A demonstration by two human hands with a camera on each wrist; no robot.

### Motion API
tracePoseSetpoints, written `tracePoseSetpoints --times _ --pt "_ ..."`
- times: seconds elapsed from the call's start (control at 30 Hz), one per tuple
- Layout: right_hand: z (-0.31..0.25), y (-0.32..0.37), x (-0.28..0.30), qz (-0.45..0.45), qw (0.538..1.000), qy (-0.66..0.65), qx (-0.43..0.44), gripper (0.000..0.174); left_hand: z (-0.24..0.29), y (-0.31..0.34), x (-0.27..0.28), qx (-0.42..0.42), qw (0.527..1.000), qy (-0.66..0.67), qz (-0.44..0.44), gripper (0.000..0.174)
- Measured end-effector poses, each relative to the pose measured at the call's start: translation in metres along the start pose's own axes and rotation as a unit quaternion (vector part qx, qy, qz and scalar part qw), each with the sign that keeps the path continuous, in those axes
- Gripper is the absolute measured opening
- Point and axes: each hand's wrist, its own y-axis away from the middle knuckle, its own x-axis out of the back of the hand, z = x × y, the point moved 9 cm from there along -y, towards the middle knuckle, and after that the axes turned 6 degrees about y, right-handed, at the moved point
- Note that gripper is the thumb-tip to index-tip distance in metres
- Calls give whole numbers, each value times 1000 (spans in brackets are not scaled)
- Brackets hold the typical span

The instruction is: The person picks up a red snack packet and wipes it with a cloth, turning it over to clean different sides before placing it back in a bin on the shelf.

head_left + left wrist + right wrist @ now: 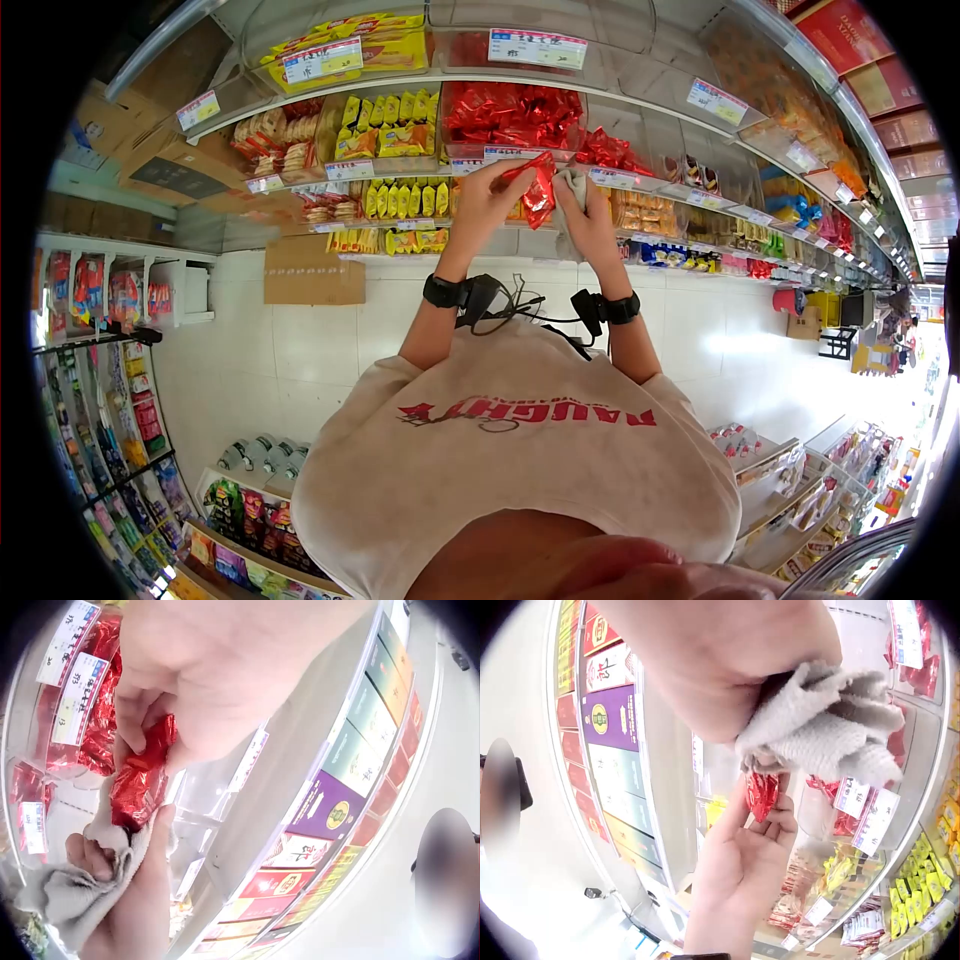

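My left hand (485, 205) pinches a shiny red foil snack packet (540, 192) between thumb and fingers, in front of the shelf. Close beside it, my right hand (590, 222) grips a crumpled light-grey cloth (568, 205). In the left wrist view, the red packet (141, 780) hangs from the left fingertips and its lower end meets the cloth (112, 862). The right wrist view has the cloth (821, 731) bunched in the right hand, covering the packet's upper part. Below it, the left hand (742, 855) grips the packet (762, 795).
A bin of red packets (515, 112) sits on the shelf just beyond the hands, beside yellow packets (395, 125). Price labels (537, 48) line the shelf edges. A cardboard box (314, 270) stands on the floor at left. Boxed goods (330, 806) fill another shelf.
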Motion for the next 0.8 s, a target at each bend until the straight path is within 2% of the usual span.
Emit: tracePoseSetpoints --times 0.07,0.17,0.27,0.33,0.43,0.53,0.57,0.63,0.67,0.77,0.8 --pt "4 3 12 8 1000 -16 -9 24 -6 -2 -15 18 999 -19 -27 34" --pt "13 7 26 32 997 -72 -19 24 25 5 -42 -13 999 -14 -38 44" --pt "22 11 35 40 994 -94 -34 26 1 3 -37 -31 998 55 18 51" --pt "33 15 41 43 992 -103 -64 28 8 6 -35 -23 998 52 30 50" --pt "40 15 57 134 969 -188 -90 31 13 5 -48 -12 1000 24 -7 48" --pt "25 21 49 52 987 -126 -91 28 19 5 -64 -44 998 -41 -33 47" --pt "19 23 54 75 990 -97 -69 27 23 4 -70 -64 995 -67 -37 47" --pt "9 27 64 121 991 -40 -26 24 34 5 -72 -107 988 -114 12 48" --pt "7 27 67 136 989 -48 -20 23 38 7 -73 -127 982 -137 37 49" --pt "3 28 75 182 981 -70 -4 20 26 10 -83 -120 984 -120 44 49" --pt "-1 30 77 198 977 -75 1 20 29 11 -88 -148 978 -138 44 47"
